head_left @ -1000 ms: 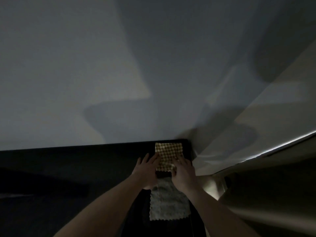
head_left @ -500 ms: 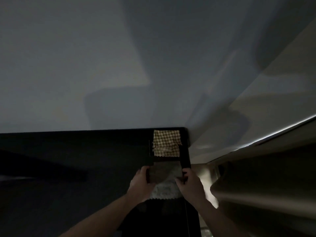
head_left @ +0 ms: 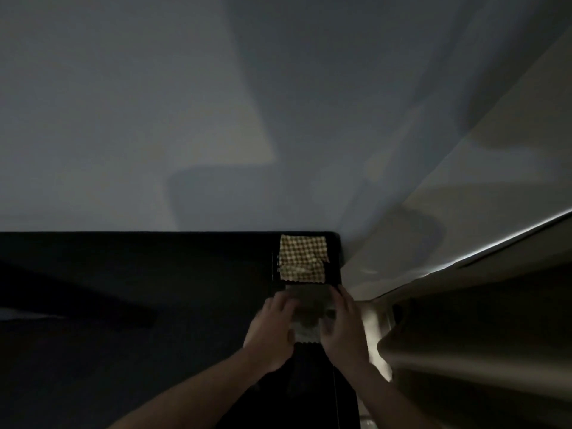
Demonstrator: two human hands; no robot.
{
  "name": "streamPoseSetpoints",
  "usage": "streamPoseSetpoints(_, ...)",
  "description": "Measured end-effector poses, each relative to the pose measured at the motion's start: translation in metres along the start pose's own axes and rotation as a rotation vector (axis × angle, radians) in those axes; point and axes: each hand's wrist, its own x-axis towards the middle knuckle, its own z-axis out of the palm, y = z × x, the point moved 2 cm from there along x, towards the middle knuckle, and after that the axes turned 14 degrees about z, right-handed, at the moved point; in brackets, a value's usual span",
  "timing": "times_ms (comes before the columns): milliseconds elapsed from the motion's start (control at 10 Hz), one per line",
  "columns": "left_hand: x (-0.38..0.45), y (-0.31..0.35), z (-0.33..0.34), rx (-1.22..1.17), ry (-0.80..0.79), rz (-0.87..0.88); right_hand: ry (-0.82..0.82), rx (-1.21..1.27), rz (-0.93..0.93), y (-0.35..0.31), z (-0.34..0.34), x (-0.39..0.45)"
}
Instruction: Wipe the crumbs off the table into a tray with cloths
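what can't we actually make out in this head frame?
- Crumbs: none discernible on the dark table; too dim.
- Grey cloth: mostly covered by the left hand and right hand, which are motion-blurred.
- Tray: its outline merges with the dark tabletop around the checked cloth.

Both hands [head_left: 305, 331] on grey cloth [head_left: 307, 329], checked cloth [head_left: 303, 258] beyond

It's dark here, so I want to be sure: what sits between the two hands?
In the head view, a pale cloth lies between left hand and right hand.
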Motion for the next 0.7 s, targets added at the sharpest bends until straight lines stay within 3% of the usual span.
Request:
streamPoseSetpoints(100,-0.014,0.004,0.019,0.039,-0.257,0.048,-0.139,-0.192,-0.136,0.011,0.025,-0.022)
streamPoseSetpoints(200,-0.018,-0.006,0.027,0.087,-0.432,0.036,-0.218,-0.395,-0.079,0.023,0.041,-0.035)
streamPoseSetpoints(400,-0.012,-0.001,0.006,0.202,-0.565,0.055,-0.271,-0.519,-0.041,0.000,0.029,-0.039)
streamPoseSetpoints(500,-0.026,0.003,0.003,0.173,-0.542,0.008,-0.354,-0.572,0.011,-0.016,0.014,-0.035)
streamPoseSetpoints(700,-0.093,0.006,-0.041,-0.043,-0.287,0.008,-0.417,-0.387,-0.046,-0.028,-0.006,-0.060)
